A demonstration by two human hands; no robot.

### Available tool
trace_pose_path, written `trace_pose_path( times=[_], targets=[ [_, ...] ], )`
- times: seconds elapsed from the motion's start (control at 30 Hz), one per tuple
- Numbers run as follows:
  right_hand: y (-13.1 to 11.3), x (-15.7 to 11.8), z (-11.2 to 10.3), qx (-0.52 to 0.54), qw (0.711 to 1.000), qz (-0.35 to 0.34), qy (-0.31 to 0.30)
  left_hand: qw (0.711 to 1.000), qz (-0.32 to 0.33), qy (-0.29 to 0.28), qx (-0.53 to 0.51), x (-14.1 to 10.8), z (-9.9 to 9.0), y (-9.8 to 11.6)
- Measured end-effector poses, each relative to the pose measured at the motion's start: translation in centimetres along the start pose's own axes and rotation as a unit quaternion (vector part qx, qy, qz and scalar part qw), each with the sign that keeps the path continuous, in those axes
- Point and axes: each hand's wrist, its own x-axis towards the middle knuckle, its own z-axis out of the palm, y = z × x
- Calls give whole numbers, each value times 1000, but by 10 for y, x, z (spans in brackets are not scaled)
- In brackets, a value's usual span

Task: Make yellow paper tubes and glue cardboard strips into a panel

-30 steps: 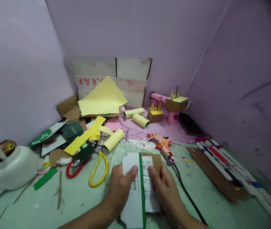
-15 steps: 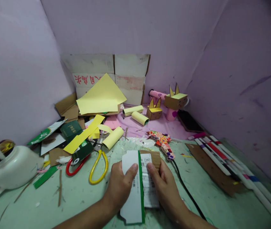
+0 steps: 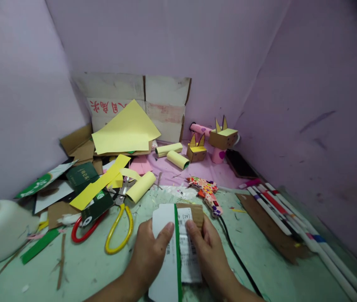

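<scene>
In the head view, my left hand (image 3: pixel 151 245) is closed on a white card (image 3: pixel 164 268) with a green edge, thumb on its face and fingers behind. My right hand (image 3: pixel 208 247) grips a piece of brown cardboard (image 3: pixel 195 209) bearing a white printed label (image 3: pixel 186 251); its thumb presses on the label. The card and the cardboard lie side by side, the card's green edge along the label. Beyond my right hand rests a flower-patterned glue gun (image 3: pixel 208 195) with a black cord. Scissors (image 3: pixel 120 218) with red and yellow handles lie to the left of my left hand.
Yellow paper tubes (image 3: pixel 140 186) and a large yellow sheet (image 3: pixel 128 132) lie farther back. Two cardboard animal heads (image 3: pixel 196 152) stand near a phone (image 3: pixel 240 163). Several markers (image 3: pixel 271 209) lie on the right by a cardboard strip (image 3: pixel 260 222). A white pot (image 3: pixel 5 230) stands at the left.
The view has shifted a little, so the table things sit farther left and slightly lower. Both hands keep the same hold on the card and the cardboard.
</scene>
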Motion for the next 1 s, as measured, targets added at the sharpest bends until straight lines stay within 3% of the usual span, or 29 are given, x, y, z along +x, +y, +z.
trace_pose_path(
  times=[0.43, 1.0],
  targets=[
    [4, 1, -2, 13, 1000, 24, -12, 1000, 3, -9, 4, -1, -1, 0],
    [8, 2, -2, 24, 1000, 8, 1, 1000, 0, -6, 7, 0, -1, 1]
  ],
)
